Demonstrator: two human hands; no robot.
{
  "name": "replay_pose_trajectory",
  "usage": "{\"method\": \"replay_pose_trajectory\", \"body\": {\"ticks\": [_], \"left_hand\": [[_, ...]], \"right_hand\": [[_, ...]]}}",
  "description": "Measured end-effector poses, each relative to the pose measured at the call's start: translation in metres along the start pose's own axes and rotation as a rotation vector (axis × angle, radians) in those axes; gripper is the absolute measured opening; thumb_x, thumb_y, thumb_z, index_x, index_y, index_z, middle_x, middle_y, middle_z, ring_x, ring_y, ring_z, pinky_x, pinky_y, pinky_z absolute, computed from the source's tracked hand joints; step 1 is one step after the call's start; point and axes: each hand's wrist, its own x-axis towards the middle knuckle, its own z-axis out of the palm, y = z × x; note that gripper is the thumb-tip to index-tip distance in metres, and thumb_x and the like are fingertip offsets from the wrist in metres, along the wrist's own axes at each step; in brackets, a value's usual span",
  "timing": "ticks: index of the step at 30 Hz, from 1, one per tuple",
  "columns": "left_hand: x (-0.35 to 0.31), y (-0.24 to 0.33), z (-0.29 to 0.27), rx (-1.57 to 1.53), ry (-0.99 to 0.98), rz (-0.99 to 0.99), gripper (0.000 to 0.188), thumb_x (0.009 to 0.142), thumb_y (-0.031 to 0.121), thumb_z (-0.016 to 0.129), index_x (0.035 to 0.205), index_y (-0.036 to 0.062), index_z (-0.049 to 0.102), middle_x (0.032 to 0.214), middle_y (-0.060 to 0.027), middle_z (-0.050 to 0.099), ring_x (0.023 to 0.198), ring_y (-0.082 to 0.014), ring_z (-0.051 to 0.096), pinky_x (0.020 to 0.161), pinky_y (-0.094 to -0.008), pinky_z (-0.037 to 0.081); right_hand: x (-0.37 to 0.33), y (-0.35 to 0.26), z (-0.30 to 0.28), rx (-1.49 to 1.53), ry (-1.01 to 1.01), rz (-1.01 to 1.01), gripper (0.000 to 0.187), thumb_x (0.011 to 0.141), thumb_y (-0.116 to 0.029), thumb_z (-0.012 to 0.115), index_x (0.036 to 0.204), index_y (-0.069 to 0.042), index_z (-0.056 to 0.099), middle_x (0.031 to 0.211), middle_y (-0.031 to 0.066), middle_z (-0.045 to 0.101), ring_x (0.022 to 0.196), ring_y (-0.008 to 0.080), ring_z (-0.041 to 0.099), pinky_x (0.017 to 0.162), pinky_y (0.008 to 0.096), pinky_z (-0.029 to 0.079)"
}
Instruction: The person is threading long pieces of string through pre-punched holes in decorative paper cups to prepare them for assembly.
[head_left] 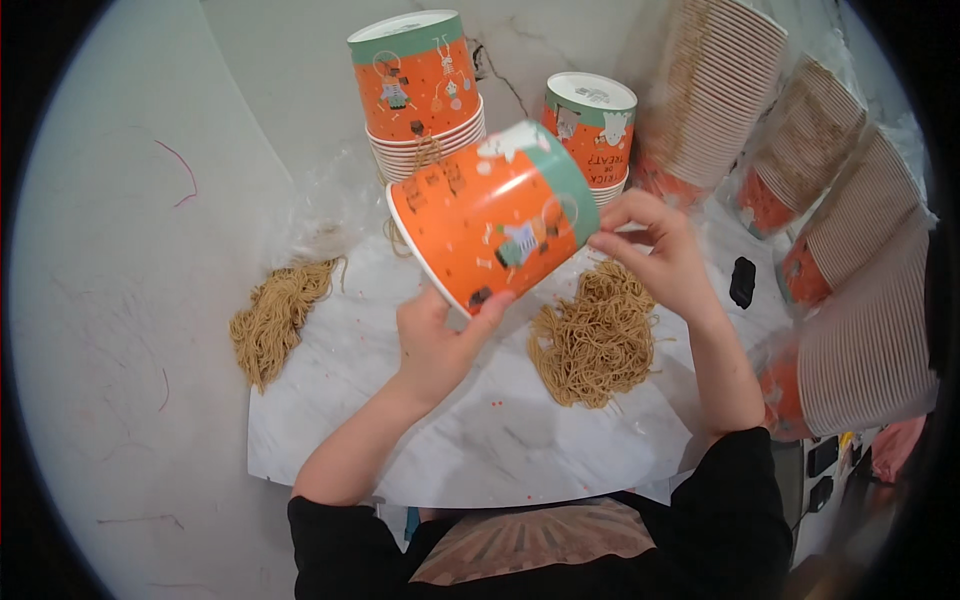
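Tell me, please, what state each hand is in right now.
Left hand: holding the orange bucket by its rim.
Right hand: at the bucket's green end; whether it grips cannot be told.

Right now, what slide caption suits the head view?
Left hand and right hand hold an orange-and-green paper tub tilted by rim and base, near heaped tan strands.

Hard to see
The held tub point(490, 215) hides bits of the left hand point(440, 335) and a stack point(415, 85) behind. Red specks point(497, 403) are too tiny to tell.
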Motion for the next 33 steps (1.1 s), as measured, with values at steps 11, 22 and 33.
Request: {"method": "replay_pose_trajectory", "body": {"ticks": [11, 22, 33], "left_hand": [[-0.046, -0.043, 0.009, 0.389, 0.011, -0.030, 0.016, 0.088, 0.013, 0.079, 0.096, 0.0025, 0.072, 0.079, -0.0105, 0.071, 0.067, -0.0199, 0.069, 0.061, -0.0306, 0.052], [-0.052, -0.071, 0.017, 0.429, -0.052, 0.048, 0.018, 0.086, 0.016, 0.080, 0.087, 0.0017, 0.069, 0.072, -0.0109, 0.068, 0.061, -0.0241, 0.066, 0.056, -0.0348, 0.050], [-0.040, -0.044, 0.026, 0.557, 0.243, 0.342, 0.047, 0.072, 0.019, 0.091, 0.107, 0.0046, 0.062, 0.101, -0.0115, 0.066, 0.091, -0.0307, 0.065, 0.076, -0.0356, 0.053]], "right_hand": [[-0.036, 0.012, 0.014, -0.613, -0.397, -0.002, 0.024, 0.076, -0.022, 0.083, 0.086, -0.003, 0.071, 0.091, 0.0062, 0.063, 0.084, 0.0259, 0.066, 0.073, 0.0386, 0.053], [-0.048, 0.032, 0.035, -0.916, -0.486, -0.115, 0.013, 0.081, -0.017, 0.071, 0.082, -0.004, 0.073, 0.093, 0.0105, 0.065, 0.095, 0.0291, 0.065, 0.076, 0.0427, 0.056], [-0.045, 0.006, 0.018, -0.608, -0.476, -0.099, 0.012, 0.084, -0.019, 0.071, 0.086, -0.007, 0.069, 0.084, 0.0085, 0.064, 0.085, 0.0290, 0.065, 0.070, 0.0429, 0.053]]}}
